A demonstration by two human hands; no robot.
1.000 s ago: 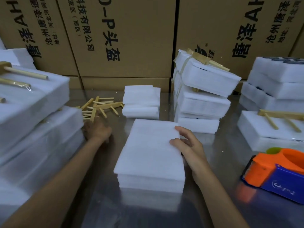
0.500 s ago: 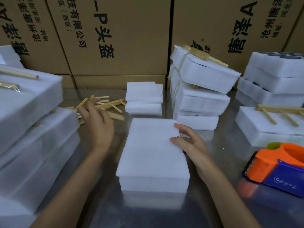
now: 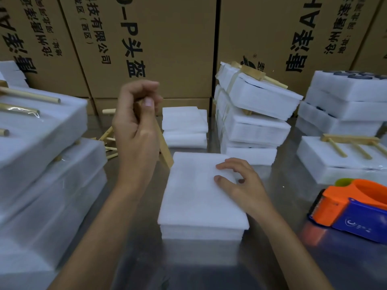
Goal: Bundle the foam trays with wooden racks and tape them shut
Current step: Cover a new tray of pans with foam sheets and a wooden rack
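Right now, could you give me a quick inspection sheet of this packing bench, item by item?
Surface: shiny metal table, bare patches in front.
Job's things: foam tray stack in the middle; wooden rack lifted above its far left corner.
Clutter: loose wooden racks at the back left; taped bundles; tape dispenser at the right.
Hands: left hand closed on the wooden rack; right hand resting open on the foam.
Cables: nothing seen.
Surroundings: cardboard cartons behind.

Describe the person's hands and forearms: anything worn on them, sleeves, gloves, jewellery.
Both are bare. The left hand and right hand wear no gloves, and no rings or watch show. Both forearms are uncovered right down to the bottom of the frame, with no sleeve edge in view. Fingernails are short and unpainted.
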